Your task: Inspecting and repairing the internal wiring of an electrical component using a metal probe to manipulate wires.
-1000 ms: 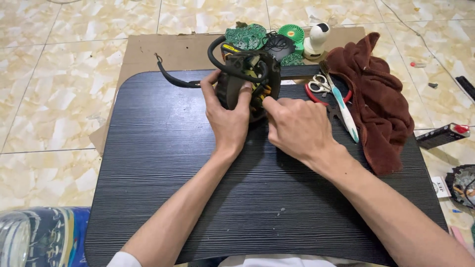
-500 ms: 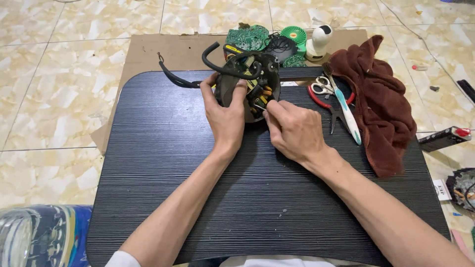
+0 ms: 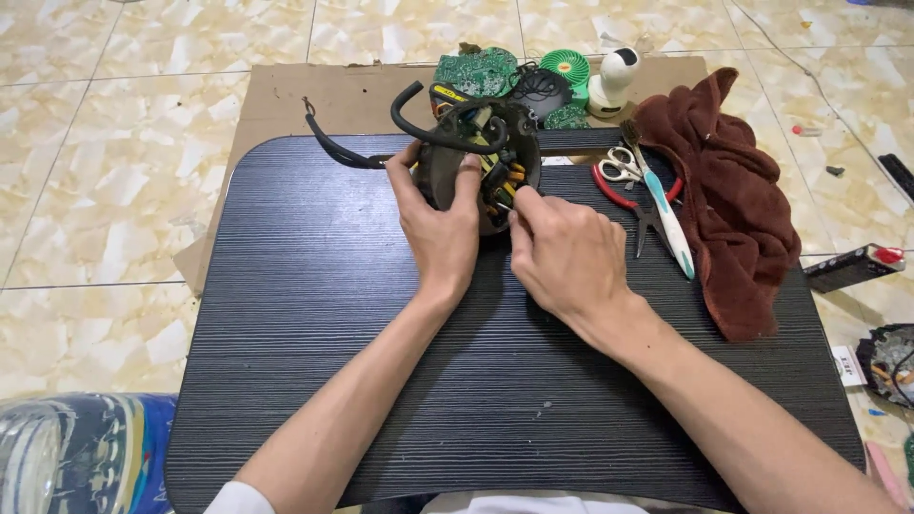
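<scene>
Left hand (image 3: 440, 224) grip clasps round dark motor housing with orange windings (image 3: 481, 176) on black ribbed worktop (image 3: 314, 314); right hand (image 3: 566, 262) fingertips pinch inside it.

A round, dark electrical device (image 3: 481, 167) with its casing open stood tilted on its edge at the far middle of the black tabletop, its open face turned toward the right. Orange and yellow wires and small dark parts showed inside it. A thick black cable (image 3: 419, 128) arched over its top, and another length of black cable (image 3: 333, 148) trailed off to its left.
</scene>
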